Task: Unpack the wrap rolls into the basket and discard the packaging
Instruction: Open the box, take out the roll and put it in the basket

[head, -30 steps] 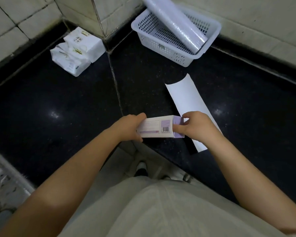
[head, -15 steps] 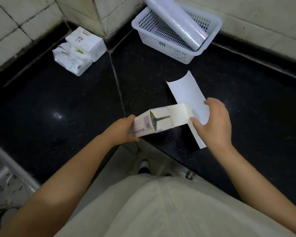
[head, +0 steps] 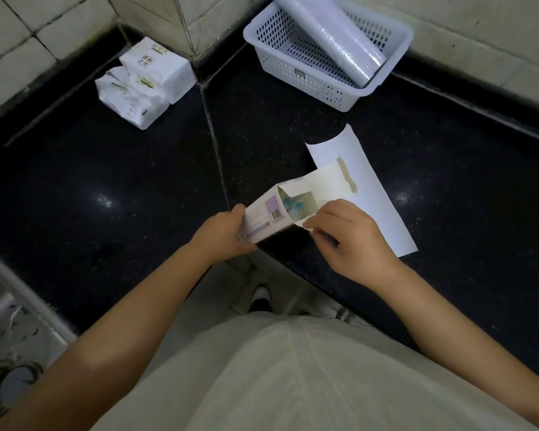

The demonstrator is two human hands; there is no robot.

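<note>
A small white and purple cardboard box (head: pixel 266 220) is held over the front edge of the black counter (head: pixel 106 181). My left hand (head: pixel 223 233) grips its closed end. My right hand (head: pixel 346 236) pinches a side flap at the open end; the long top flap stands folded back. Something blue and pale shows inside the box. A white perforated basket (head: pixel 330 88) stands at the back with one large clear wrap roll (head: pixel 330 35) lying slanted in it, one end sticking over the rim.
A flat white paper sheet (head: pixel 374 194) lies on the counter right of the box. Two white soft packs (head: pixel 143 84) sit in the back left corner by the tiled wall. A metal sink (head: pixel 10 346) is at the lower left.
The box was closed and level a second ago. Its right end is now open, the top flap folded back, and my right hand has moved from the top flap to a side flap.
</note>
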